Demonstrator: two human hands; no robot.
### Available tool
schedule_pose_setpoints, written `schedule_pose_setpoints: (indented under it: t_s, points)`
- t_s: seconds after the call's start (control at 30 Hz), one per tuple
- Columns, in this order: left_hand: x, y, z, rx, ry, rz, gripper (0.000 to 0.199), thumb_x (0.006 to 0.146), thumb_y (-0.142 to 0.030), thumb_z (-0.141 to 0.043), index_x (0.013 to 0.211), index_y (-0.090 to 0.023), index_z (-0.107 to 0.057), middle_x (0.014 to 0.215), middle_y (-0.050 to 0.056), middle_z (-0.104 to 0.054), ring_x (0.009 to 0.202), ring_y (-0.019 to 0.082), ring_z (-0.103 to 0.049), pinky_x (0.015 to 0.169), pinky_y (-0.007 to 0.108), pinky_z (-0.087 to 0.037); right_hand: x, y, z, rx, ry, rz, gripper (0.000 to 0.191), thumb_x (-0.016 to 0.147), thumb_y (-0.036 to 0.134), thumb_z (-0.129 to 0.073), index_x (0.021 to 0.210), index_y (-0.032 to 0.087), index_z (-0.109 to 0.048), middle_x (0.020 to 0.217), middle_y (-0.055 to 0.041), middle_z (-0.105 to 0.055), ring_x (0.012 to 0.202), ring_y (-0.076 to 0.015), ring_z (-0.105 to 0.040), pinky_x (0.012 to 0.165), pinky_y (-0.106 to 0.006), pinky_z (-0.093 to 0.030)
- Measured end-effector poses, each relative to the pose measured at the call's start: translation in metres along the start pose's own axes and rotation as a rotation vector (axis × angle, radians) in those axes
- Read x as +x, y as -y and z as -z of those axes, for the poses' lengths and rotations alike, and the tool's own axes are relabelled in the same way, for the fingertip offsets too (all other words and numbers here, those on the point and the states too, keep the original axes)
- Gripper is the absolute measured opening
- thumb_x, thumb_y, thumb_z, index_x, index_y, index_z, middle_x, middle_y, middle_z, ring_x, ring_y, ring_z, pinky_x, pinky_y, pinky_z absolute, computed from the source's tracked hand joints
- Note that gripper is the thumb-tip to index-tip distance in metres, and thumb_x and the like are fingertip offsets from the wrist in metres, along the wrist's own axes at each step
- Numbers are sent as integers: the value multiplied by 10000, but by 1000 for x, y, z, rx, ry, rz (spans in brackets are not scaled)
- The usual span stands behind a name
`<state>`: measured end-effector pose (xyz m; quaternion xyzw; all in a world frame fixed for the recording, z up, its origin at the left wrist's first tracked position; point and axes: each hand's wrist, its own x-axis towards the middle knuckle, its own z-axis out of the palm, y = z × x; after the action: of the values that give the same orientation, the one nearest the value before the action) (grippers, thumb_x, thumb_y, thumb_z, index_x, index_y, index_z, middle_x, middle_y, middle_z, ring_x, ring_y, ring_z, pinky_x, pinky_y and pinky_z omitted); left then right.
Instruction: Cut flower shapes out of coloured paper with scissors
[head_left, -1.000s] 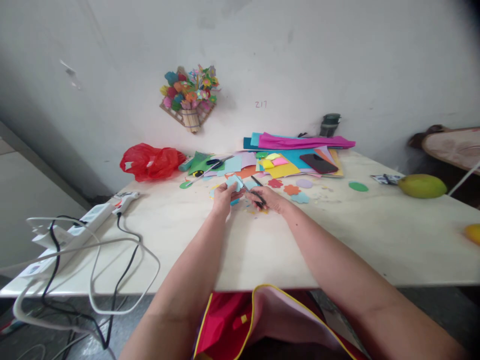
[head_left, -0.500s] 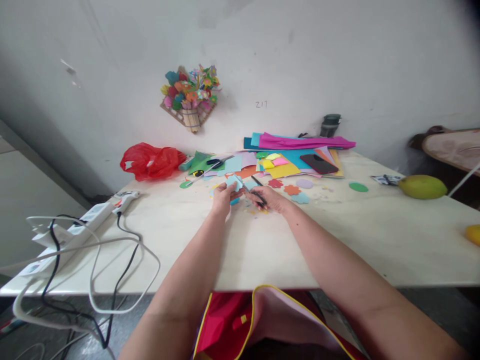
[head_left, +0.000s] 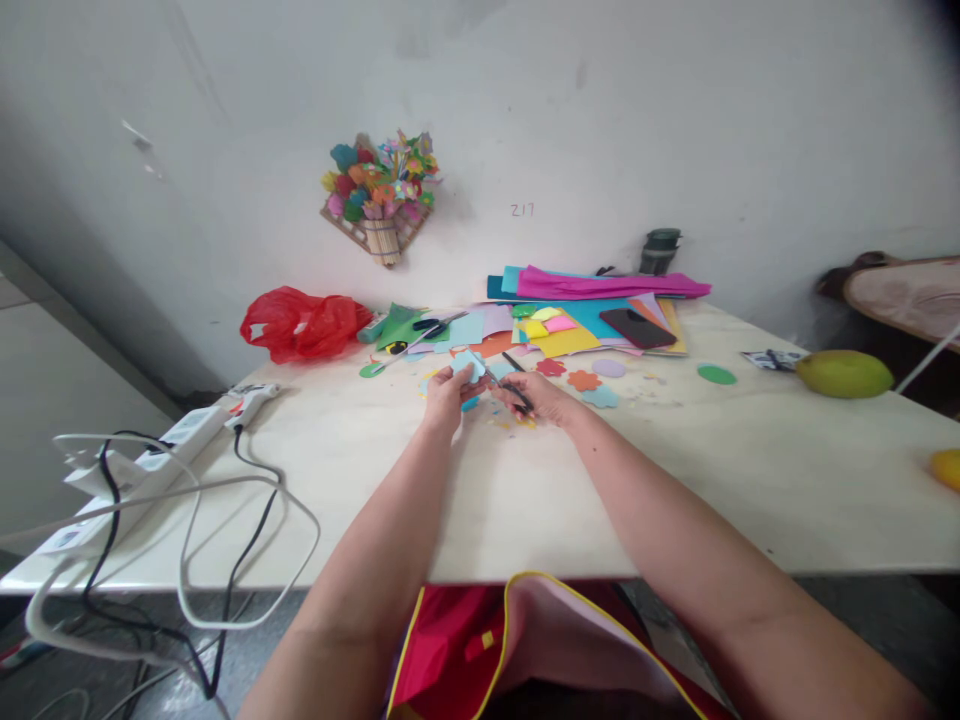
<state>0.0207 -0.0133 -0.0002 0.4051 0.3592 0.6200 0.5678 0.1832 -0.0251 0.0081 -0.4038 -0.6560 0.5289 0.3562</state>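
Between the thumb and fingers of my left hand [head_left: 447,393] is a small light-blue paper piece [head_left: 469,366]. My right hand [head_left: 541,398] grips a pair of dark-handled scissors [head_left: 519,396], whose blades reach left to the paper's edge. Whether the blades touch the paper I cannot tell. Tiny paper scraps lie on the table under both hands. Just right of them are a red paper flower [head_left: 551,367], an orange paper flower [head_left: 583,380], a light-blue paper flower [head_left: 600,397] and a lilac paper disc [head_left: 609,368].
Coloured sheets [head_left: 574,338] and a dark phone [head_left: 637,327] lie at the back. A second pair of scissors [head_left: 439,324] rests near a red plastic bag [head_left: 304,323]. Power strips [head_left: 169,445] with loose cables occupy the left; a yellow-green fruit [head_left: 844,373] sits right.
Hardly anything differs. The light-blue paper in my left hand has shifted and turned very slightly at the scissor blades; both arms stay in place.
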Motion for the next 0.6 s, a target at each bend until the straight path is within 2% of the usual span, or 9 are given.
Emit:
schedule_pose_setpoints:
  t_s: [0.6]
  points:
    - [-1, 0, 0, -14, 1, -4, 270, 620, -227, -714, 842, -96, -631, 750, 80, -684, 730, 211, -685, 671, 291, -541, 1, 0, -2, 64, -29, -3, 249, 654, 331, -709, 680, 153, -537, 444, 57, -468, 345, -53, -399, 330, -178, -291]
